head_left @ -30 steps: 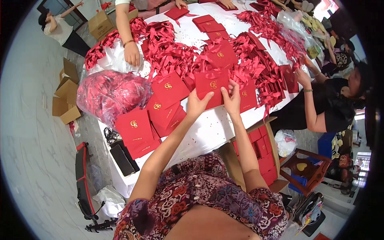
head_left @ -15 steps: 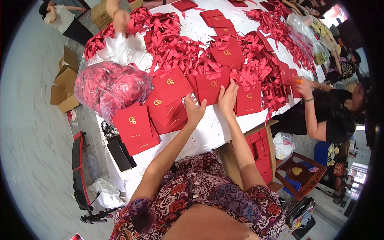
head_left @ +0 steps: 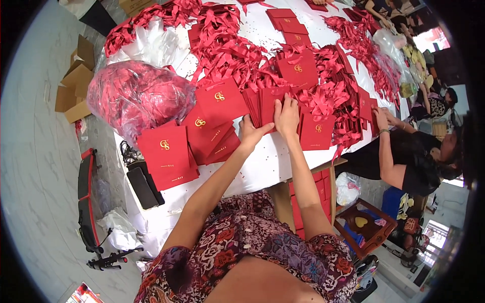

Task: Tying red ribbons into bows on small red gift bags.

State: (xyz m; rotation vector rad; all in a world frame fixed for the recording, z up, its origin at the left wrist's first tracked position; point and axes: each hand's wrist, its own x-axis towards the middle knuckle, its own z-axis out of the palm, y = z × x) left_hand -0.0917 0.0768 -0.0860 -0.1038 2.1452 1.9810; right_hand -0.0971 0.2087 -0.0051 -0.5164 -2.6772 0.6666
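Note:
A row of red gift bags (head_left: 272, 101) leans upright on the white table in front of me, several edges fanned at its left side. My left hand (head_left: 252, 134) grips its lower left, thumb stretched across the bottom and fingers at the edge. My right hand (head_left: 287, 118) holds its right part, fingers up against the front. Right of it stands another group of red bags (head_left: 317, 134) with gold lettering. Left of my hands, more red bags (head_left: 220, 103) lie overlapping, and a further stack (head_left: 164, 154) sits near the front edge. Red ribbon handles (head_left: 232, 60) heap behind.
A clear plastic sack (head_left: 139, 98) of red ribbons stands at the left. A black phone (head_left: 144, 187) lies on the table's left front corner. An open carton (head_left: 323, 189) of red bags is below the edge. A co-worker (head_left: 411, 156) handles bags at the right.
My left hand has closed in on the row's lower left, and the bags now show fanned edges. The co-worker's hands have come to the bags. The far-left person's hand has left the view.

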